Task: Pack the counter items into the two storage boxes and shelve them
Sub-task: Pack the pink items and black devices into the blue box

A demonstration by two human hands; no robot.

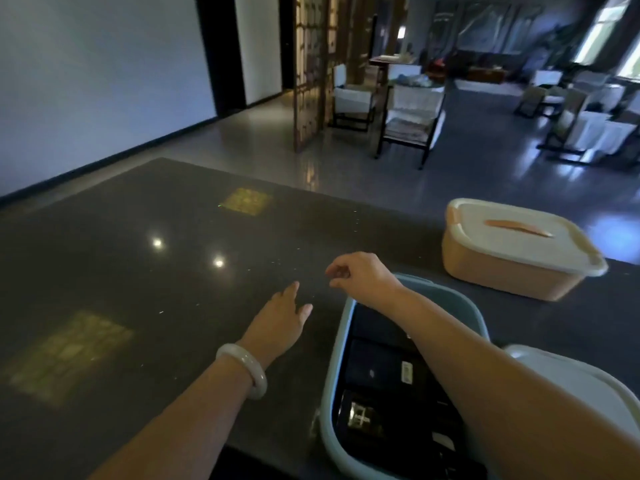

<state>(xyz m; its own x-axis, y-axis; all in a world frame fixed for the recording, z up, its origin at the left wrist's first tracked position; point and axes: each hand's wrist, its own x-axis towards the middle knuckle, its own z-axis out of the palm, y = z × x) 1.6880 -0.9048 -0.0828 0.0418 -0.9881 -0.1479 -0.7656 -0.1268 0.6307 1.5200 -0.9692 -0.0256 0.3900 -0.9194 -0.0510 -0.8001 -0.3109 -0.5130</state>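
Note:
A light blue storage box stands open on the dark counter at the lower right, filled with several dark flat items. Its pale lid lies just right of it. Farther back on the right sits an orange box with a white lid closed on it. My left hand, a pale bangle on its wrist, reaches over the bare counter left of the blue box with fingers straight. My right hand hovers above the blue box's far rim, fingers loosely curled, holding nothing.
The counter's far edge drops to a glossy floor. Beyond stand a wooden screen, dark-framed chairs and more furniture at the right. A white wall runs along the left.

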